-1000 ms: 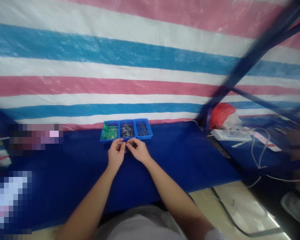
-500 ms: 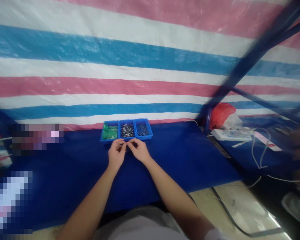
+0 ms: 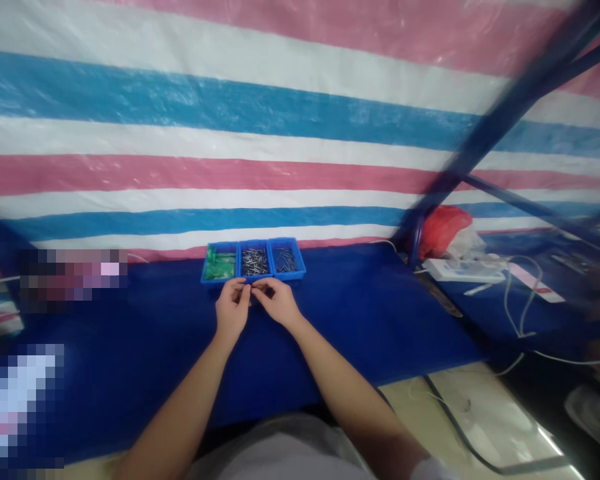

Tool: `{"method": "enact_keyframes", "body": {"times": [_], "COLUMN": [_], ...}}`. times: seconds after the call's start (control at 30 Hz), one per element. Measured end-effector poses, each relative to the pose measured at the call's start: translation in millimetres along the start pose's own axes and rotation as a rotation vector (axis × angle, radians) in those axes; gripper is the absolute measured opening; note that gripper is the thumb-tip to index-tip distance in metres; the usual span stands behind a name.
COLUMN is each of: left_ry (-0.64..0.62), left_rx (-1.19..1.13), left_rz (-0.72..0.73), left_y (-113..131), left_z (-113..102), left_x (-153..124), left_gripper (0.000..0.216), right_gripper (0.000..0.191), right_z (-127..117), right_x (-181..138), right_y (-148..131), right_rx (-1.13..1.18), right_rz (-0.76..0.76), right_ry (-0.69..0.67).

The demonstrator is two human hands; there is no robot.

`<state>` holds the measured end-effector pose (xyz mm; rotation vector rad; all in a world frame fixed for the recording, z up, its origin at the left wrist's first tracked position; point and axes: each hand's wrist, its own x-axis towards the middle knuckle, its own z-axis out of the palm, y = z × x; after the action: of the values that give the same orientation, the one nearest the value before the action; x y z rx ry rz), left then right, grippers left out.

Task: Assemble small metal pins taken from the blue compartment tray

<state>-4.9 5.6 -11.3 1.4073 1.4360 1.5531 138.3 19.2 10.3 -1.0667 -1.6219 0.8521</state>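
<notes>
My left hand [image 3: 233, 308] and my right hand [image 3: 276, 301] rest close together on the blue table [image 3: 130, 347], fingertips pinched and nearly touching. Whatever they pinch is too small to make out. Just beyond the fingers stand three small blue bins in a row: the left bin [image 3: 219, 263] holds green parts, the middle bin [image 3: 254, 261] holds small metal pins, and the right bin [image 3: 285, 259] holds darker metal pieces.
A striped pink, white and blue tarp [image 3: 230, 133] hangs behind the table. At the right are a dark blue frame post [image 3: 480, 140], a red plastic bag [image 3: 443, 230], a white power strip [image 3: 463, 269] and loose cables [image 3: 517, 300]. Blurred patches lie at the left.
Hardly anything differs; both hands stay in front of the bins with fingers pinched, shifting only slightly.
</notes>
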Motion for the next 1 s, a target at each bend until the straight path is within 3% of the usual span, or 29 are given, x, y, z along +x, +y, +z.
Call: {"method": "enact_keyframes", "body": {"times": [0.5,0.7,1.0], "left_ry": [-0.010,-0.032,-0.002], "left_rx": [-0.048,-0.043,0.014], "left_rz": [0.011,0.007,0.013], "left_y": [-2.7,0.0,1.4], "left_z": [-0.3,0.1,-1.2], "left_x": [0.3,-0.7,0.3], "left_gripper": [0.035,0.032,0.030], "right_gripper": [0.017,0.031,0.017], "right_z": [-2.7,-2.7,-0.1], "right_x": [0.1,-0.2,-0.9], "right_y": [-3.1,-2.4,-3.6], "right_rx": [-0.012,-0.068,0.043], "right_rz": [0.043,0.087,0.036], "right_ry": [-0.032,-0.055,-0.032]}}
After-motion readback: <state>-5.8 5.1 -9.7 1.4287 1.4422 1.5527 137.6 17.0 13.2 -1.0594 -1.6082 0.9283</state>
